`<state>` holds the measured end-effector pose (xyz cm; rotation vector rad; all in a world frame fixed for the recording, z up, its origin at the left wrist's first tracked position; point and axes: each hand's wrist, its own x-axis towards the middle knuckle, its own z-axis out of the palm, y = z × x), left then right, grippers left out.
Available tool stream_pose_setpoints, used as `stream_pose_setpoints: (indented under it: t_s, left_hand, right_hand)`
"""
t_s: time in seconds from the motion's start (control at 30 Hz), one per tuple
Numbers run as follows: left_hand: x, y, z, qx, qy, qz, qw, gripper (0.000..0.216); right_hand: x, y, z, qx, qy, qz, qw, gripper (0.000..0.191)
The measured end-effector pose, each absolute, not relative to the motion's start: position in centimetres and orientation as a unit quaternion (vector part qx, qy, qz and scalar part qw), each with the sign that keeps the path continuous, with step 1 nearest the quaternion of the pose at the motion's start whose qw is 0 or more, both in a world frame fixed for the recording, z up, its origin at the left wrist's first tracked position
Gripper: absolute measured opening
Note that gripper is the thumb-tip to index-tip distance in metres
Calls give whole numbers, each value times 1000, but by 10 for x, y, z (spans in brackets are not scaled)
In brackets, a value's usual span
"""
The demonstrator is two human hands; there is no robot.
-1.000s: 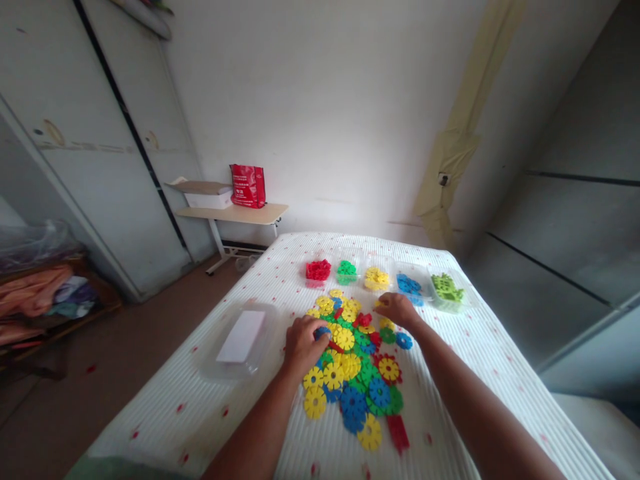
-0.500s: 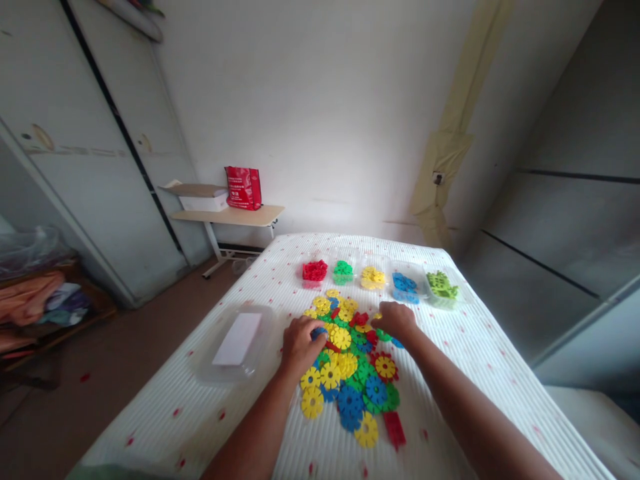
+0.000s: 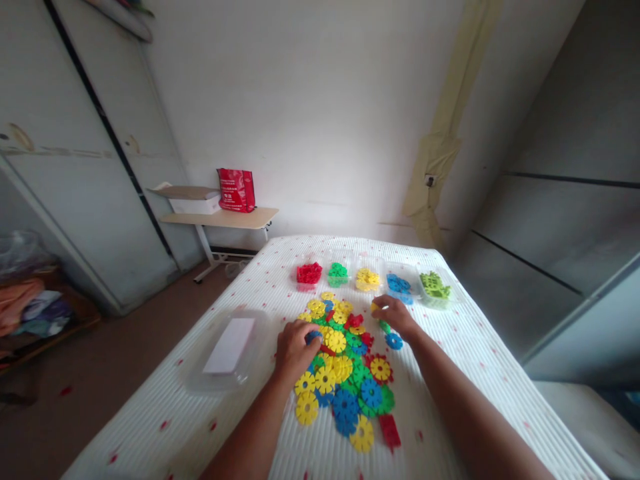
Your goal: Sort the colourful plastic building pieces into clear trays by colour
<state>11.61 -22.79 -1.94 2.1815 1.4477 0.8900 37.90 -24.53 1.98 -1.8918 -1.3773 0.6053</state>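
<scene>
My left hand [image 3: 295, 347] is closed on a blue notched disc [image 3: 313, 336] at the left side of a loose pile of plastic discs. A yellow notched disc [image 3: 375, 307] is pinched between the fingers of my right hand [image 3: 395, 315], just beyond the pile's right edge. The pile mixes yellow discs [image 3: 325, 379], blue discs [image 3: 345, 404], green discs [image 3: 358, 373] and a few red pieces [image 3: 389, 430]. Below my right hand lie a green piece [image 3: 385, 326] and a separate blue disc [image 3: 394, 341].
Clear tubs in a row behind the pile hold red pieces [image 3: 309, 273], green pieces [image 3: 338, 273], yellow pieces [image 3: 367, 279], blue pieces [image 3: 399, 283] and light green pieces [image 3: 435, 285]. A clear lid-like container [image 3: 193, 377] with a white label lies left. A side table [image 3: 235, 219] bears a red bag [image 3: 237, 191].
My right hand has lifted a yellow disc away from the pile's right edge, uncovering the green piece and blue disc there. My left hand stays around its blue disc. The view has shifted slightly.
</scene>
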Motion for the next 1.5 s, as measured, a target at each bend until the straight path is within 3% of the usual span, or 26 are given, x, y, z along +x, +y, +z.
stream_pose_setpoints:
  t_s: [0.13, 0.3, 0.5, 0.77, 0.97, 1.13, 1.33, 1.5]
  left_hand:
    - [116, -228, -19, 777, 511, 316, 189, 18]
    - [116, -229, -18, 776, 512, 319, 184, 19]
    - [116, -229, -18, 777, 513, 314, 187, 19]
    - [116, -227, -22, 772, 514, 323, 187, 19]
    - [115, -227, -23, 770, 509, 335, 189, 18]
    - [115, -227, -23, 770, 504, 342, 190, 17]
    - [115, -229, -20, 771, 498, 357, 173, 19]
    - [137, -246, 13, 827, 422, 343, 143, 21]
  right_hand:
    - [390, -247, 11, -675, -486, 310, 460, 35]
    - [394, -249, 2, -627, -469, 337, 524, 35]
    - [388, -236, 14, -671, -611, 97, 410, 30]
    - [385, -173, 56, -712, -593, -28, 375, 40]
    - [374, -199, 54, -621, -683, -132, 361, 20]
    - [393, -253, 21, -574, -722, -117, 368, 25]
    - [439, -302, -16, -692, -619, -11, 371, 28]
    - [445, -307, -18, -750, -510, 63, 416, 30]
